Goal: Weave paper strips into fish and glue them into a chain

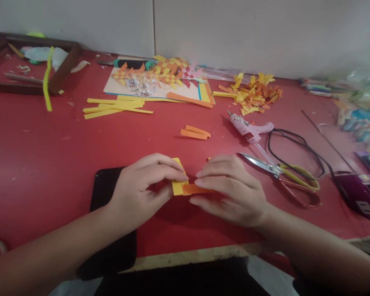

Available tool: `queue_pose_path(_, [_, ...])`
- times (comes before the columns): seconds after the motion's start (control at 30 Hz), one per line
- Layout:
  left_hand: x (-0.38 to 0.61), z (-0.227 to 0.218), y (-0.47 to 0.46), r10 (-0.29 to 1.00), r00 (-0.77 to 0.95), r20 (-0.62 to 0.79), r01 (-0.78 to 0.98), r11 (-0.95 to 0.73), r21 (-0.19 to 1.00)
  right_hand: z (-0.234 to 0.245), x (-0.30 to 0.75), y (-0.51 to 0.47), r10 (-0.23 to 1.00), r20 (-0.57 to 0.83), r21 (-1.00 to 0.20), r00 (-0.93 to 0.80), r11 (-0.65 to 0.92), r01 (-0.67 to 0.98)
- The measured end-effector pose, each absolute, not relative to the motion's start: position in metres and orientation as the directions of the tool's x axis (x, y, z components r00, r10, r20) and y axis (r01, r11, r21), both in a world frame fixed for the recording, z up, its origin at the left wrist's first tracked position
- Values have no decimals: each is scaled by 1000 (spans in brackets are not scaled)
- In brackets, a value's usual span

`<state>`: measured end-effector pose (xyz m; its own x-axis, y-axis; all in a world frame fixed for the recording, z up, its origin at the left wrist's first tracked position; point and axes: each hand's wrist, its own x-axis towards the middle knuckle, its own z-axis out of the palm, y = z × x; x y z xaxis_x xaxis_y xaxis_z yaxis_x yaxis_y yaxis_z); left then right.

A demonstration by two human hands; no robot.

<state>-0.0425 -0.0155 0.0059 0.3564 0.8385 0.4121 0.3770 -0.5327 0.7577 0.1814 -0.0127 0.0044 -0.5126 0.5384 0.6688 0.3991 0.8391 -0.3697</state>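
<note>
My left hand (148,185) pinches yellow paper strips (178,188) between thumb and fingers, just above the table's front part. An orange paper strip (195,189) runs from the yellow piece toward my right hand (231,189), whose bent fingers close over its far end. The part of the orange strip under those fingers is hidden. Two short orange strips (195,132) lie on the table beyond my hands. A black phone (109,246) lies partly beneath my left wrist.
To the right are a pink glue gun (246,127), scissors (277,174) and a purple power block (356,193) with a black cord. Farther back lie yellow strips (117,107), a pile of folded paper pieces (255,94) and a cutter (132,63). A wooden frame (64,68) stands back left.
</note>
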Motion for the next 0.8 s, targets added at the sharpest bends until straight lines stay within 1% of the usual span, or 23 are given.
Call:
queue_pose_path(0.07, [-43,5,-15,835,362,415,376,-538,754,3,182,-13,535,661,-336,-527,838,429])
queue_pose_path(0.13, [-43,5,-15,837,360,412,379,-535,755,3,183,-14,541,654,-327,-529,833,447])
queue_pose_path(0.27, [-43,5,-15,863,361,353,381,-482,789,6,183,-14,551,662,-348,-508,826,442])
queue_pose_path(0.33, [-43,6,-16,872,361,330,393,-463,794,8,182,-14,577,655,-396,-488,812,429])
queue_pose_path(0.4, [-44,6,-16,883,347,316,417,-447,791,8,182,-14,625,639,-476,-448,779,408])
queue_pose_path(0.53, [-43,6,-19,901,320,293,441,-416,795,2,185,-14,753,573,-651,-325,659,378])
queue_pose_path(0.6, [-43,6,-21,904,307,299,437,-413,799,-2,187,-15,805,524,-710,-279,594,378])
queue_pose_path(0.67, [-43,5,-22,906,292,306,427,-410,806,-5,189,-15,831,491,-743,-262,556,373])
queue_pose_path(0.8, [-44,3,-22,926,257,276,387,-360,849,-7,189,-15,836,479,-761,-267,547,348])
